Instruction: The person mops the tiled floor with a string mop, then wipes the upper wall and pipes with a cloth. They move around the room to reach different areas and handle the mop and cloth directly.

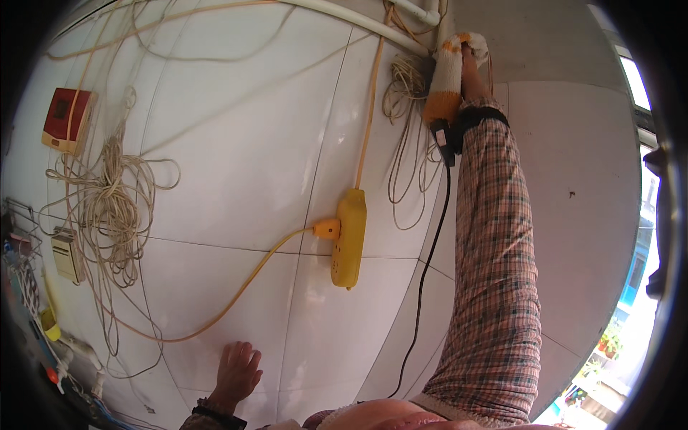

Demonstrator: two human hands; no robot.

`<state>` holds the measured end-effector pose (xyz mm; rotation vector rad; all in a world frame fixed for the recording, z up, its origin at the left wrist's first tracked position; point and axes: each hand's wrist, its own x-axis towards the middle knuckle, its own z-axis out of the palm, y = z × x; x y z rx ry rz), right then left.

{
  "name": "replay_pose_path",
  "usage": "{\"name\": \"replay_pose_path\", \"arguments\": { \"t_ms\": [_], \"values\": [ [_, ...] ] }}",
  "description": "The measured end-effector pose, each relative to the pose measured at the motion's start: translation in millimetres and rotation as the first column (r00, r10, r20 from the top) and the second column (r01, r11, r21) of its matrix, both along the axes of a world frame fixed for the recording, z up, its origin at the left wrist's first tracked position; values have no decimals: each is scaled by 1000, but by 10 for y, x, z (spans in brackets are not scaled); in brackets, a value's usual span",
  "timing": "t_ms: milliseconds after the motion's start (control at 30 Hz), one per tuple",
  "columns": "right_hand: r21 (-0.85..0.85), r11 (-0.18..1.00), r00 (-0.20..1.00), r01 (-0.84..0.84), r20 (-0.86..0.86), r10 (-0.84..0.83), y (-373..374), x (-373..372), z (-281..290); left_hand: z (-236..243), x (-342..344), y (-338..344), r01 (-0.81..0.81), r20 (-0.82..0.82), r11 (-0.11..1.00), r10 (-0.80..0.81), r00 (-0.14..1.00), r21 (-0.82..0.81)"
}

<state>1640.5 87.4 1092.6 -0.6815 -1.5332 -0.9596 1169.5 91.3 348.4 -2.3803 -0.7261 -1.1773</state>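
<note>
My right arm in a checked sleeve reaches far up the white wall. At its end, my right hand (471, 77) is closed around a corded power tool (446, 84) with a white and orange casing or wrap; most fingers are hidden, and the exact kind of tool is unclear. A black cord (421, 276) runs down from the tool's dark end. Low and left, my left hand (239, 370) lies against the wall panel with its fingers stretched out, holding nothing. Up and right of it hangs a yellow power strip (350, 247), with an orange plug (327, 228) in its side.
Tangled pale cable (111, 190) hangs at the left, between a red box (68, 118) and a beige box (67, 254). Another coil of cable (408, 75) hangs beside the tool. A white pipe (358, 21) crosses the top. Bright openings with plants (610, 340) border the right.
</note>
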Motion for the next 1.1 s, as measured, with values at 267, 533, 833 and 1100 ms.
{"name": "replay_pose_path", "arguments": {
  "t_ms": [267,533,833,1100],
  "values": [
    [57,834,833,549,51,-551,129,-332,-193,-170,49,82,-40,23,999,39,999,27],
    [-173,534,539,828,-19,-842,-48,-1041,-502,-193,31,125,-20,45,998,17,999,59],
    [82,643,605,761,267,-750,-96,-2136,-622,-49,-73,137,91,32,996,-91,995,17],
    [289,757,720,586,242,-650,51,-2600,-622,-160,-157,277,5,-10,972,-2,1000,235]
  ]
}}
